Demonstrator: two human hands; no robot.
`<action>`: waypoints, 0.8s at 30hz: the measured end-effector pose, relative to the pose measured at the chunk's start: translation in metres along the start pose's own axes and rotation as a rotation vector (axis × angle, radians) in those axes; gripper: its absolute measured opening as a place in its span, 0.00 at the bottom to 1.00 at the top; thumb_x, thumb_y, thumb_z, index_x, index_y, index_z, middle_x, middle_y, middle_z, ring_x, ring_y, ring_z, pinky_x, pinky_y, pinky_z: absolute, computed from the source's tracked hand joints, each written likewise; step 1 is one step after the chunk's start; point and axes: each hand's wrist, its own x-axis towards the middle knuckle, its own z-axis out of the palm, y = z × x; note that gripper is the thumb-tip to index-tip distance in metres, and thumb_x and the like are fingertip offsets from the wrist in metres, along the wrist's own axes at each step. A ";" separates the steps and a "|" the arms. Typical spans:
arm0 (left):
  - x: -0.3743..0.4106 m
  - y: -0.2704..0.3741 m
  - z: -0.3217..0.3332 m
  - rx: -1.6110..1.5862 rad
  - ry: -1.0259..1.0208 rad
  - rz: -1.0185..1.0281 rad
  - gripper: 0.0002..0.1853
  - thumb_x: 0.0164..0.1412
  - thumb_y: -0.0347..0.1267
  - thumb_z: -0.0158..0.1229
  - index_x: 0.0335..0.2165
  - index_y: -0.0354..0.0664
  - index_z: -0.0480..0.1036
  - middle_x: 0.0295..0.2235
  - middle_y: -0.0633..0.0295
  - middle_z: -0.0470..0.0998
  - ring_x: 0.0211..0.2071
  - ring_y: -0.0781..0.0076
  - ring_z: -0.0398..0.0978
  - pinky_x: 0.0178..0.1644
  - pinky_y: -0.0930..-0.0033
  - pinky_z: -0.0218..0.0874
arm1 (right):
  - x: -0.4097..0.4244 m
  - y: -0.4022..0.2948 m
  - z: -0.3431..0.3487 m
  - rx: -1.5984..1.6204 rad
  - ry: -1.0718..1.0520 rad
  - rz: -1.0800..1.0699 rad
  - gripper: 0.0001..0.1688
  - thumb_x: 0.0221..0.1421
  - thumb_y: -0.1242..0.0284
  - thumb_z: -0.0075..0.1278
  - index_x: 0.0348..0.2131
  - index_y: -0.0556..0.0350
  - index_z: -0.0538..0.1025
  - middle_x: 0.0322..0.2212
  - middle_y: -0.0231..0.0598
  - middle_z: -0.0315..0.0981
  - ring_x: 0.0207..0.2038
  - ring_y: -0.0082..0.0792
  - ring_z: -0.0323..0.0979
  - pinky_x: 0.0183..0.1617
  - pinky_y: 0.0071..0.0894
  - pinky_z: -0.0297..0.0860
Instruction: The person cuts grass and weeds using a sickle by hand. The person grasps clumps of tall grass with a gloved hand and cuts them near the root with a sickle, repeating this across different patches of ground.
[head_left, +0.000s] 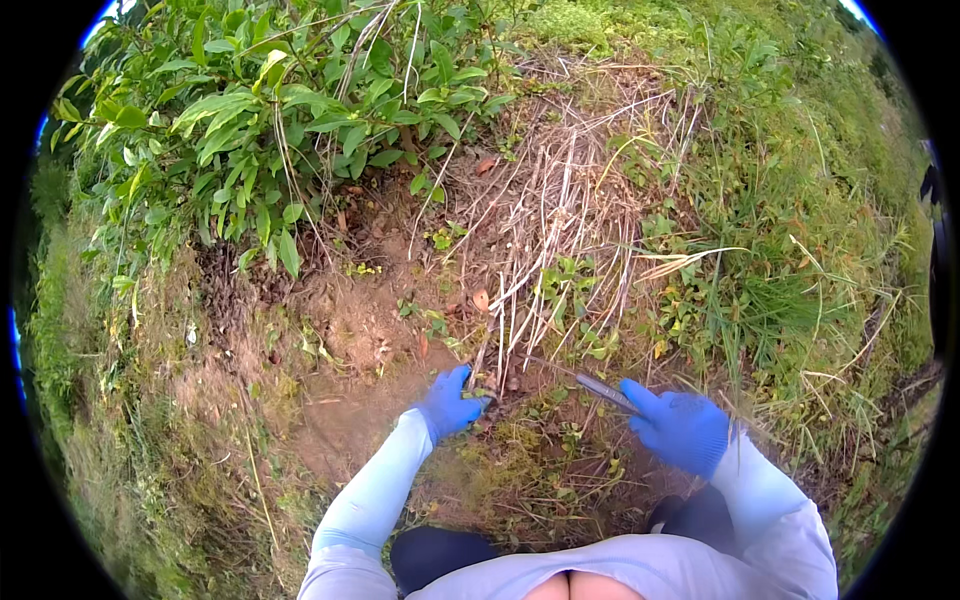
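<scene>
My left hand (451, 405), in a blue glove, is low over the soil with its thumb and fingers spread around some small green weeds and dry litter; whether it grips any of them I cannot tell. To the right, my right hand (675, 426), also gloved in blue, is closed around the grey handle (607, 393) of a hand tool. A thin, dark metal part (553, 366) runs from that handle up and left to the ends of the dry stalks (540, 277). Its tip is too small to make out.
A leafy green shrub (262, 135) stands at the upper left, with bare brown soil (367, 300) below it. Grass tufts and weeds (772, 307) grow on the right. Dry stalks lie over the middle of the ground. My knees (442, 556) are at the bottom.
</scene>
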 end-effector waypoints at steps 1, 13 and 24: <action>-0.002 0.006 -0.011 -0.239 -0.078 -0.060 0.35 0.57 0.40 0.57 0.58 0.38 0.57 0.57 0.53 0.61 0.57 0.61 0.61 0.60 0.66 0.51 | -0.007 0.007 -0.005 -0.001 0.030 0.008 0.32 0.59 0.60 0.42 0.59 0.52 0.59 0.30 0.54 0.74 0.34 0.52 0.74 0.38 0.48 0.68; 0.154 0.173 -0.038 0.062 0.490 0.096 0.59 0.44 0.66 0.57 0.65 0.50 0.41 0.62 0.31 0.41 0.62 0.35 0.49 0.63 0.50 0.48 | -0.081 0.082 -0.052 0.233 0.380 0.259 0.31 0.58 0.60 0.45 0.59 0.47 0.62 0.31 0.54 0.73 0.35 0.51 0.73 0.39 0.46 0.68; 0.154 0.266 0.125 0.734 0.426 -0.153 0.64 0.44 0.61 0.61 0.65 0.58 0.27 0.62 0.29 0.37 0.59 0.34 0.54 0.56 0.36 0.50 | -0.052 0.108 -0.047 0.504 0.679 0.292 0.32 0.59 0.65 0.45 0.60 0.52 0.59 0.39 0.59 0.72 0.41 0.54 0.73 0.45 0.43 0.68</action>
